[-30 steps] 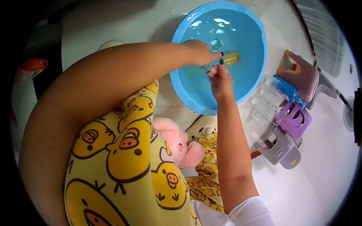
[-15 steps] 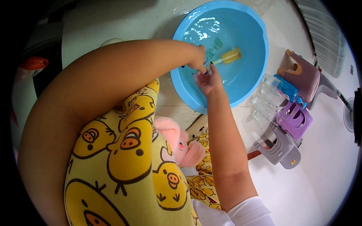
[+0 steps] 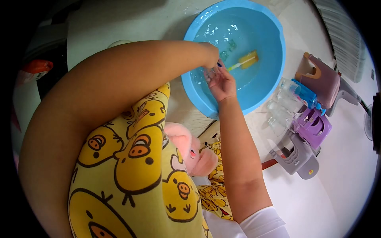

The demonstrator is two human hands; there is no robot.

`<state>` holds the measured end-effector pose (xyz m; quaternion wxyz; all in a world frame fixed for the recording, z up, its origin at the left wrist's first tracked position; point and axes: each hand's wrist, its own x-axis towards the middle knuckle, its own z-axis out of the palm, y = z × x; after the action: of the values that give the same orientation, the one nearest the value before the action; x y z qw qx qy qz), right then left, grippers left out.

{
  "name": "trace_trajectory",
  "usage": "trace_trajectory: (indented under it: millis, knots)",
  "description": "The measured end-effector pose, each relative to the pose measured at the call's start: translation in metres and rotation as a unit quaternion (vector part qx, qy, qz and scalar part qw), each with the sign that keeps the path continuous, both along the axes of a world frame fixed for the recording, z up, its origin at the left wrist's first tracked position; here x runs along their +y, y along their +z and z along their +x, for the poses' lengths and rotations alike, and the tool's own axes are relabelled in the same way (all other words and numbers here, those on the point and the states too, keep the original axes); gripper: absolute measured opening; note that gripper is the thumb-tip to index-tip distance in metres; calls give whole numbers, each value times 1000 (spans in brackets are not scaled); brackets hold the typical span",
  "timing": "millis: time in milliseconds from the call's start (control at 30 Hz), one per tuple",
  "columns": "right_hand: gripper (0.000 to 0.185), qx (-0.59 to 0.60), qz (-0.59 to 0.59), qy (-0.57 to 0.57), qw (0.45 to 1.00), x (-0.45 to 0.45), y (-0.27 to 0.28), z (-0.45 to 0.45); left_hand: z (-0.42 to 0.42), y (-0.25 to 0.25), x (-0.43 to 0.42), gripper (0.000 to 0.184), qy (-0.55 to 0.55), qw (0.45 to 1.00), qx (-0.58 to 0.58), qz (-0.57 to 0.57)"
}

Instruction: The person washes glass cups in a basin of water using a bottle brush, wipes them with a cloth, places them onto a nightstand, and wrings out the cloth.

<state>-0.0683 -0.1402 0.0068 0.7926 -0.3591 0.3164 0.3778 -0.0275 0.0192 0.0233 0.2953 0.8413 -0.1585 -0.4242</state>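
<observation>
Over the near left part of a blue basin [image 3: 193, 93] of water, my two hands meet. My left hand [image 3: 208, 54] is bent downward, its fingers curled and mostly hidden behind its back. Just below it, my right hand [image 3: 223, 84] is turned palm up with fingers bent. Between them shows a see-through thing [image 3: 209, 74] that looks like a clear glass, largely covered by the fingers. A sponge brush [image 3: 249, 60] with a yellow head and a white-and-green handle lies in the water beside my right fingertips. Greenish shapes [image 3: 228, 49] show in the water, too unclear to name.
Right of the basin stand several clear glasses [image 3: 286, 101], a blue bottle [image 3: 305, 92], a purple plastic holder [image 3: 314, 126], a mauve stool [image 3: 323, 81] and a grey plastic piece [image 3: 295, 154]. A pink plush [image 3: 194, 156] lies near my lap, below the basin.
My left hand has turned and hides more of its fingers. My right hand's palm shows more fully. The whole view has shifted slightly, with basin and brush a little further right.
</observation>
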Motion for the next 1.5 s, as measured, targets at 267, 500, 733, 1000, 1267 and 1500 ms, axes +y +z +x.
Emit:
trace_trajectory:
  millis: [267, 500, 733, 1000, 1267, 1500]
  knots:
    - [39, -117, -85, 180, 973, 9, -7, -6, -1, 4, 4, 64, 3, 1000, -10, 10]
    - [22, 35, -206, 14, 978, 3, -13, 6, -2, 1, -1, 53, 35, 999, 6, 20]
    - [25, -74, -112, 151, 979, -6, -7, 2, 0, 5, 1, 37, -17, 1000, 5, 22]
    - [29, 29, -191, 80, 978, -8, -6, 6, 0, 6, 0, 39, -26, 999, -2, 28]
    - [25, -75, -178, 159, 968, -28, -3, 14, -2, 2, -3, 40, -4, 1000, -7, 23]
    - [24, -90, -212, 224, 947, -40, -9, 12, -2, 4, 0, 39, -35, 999, -19, 23]
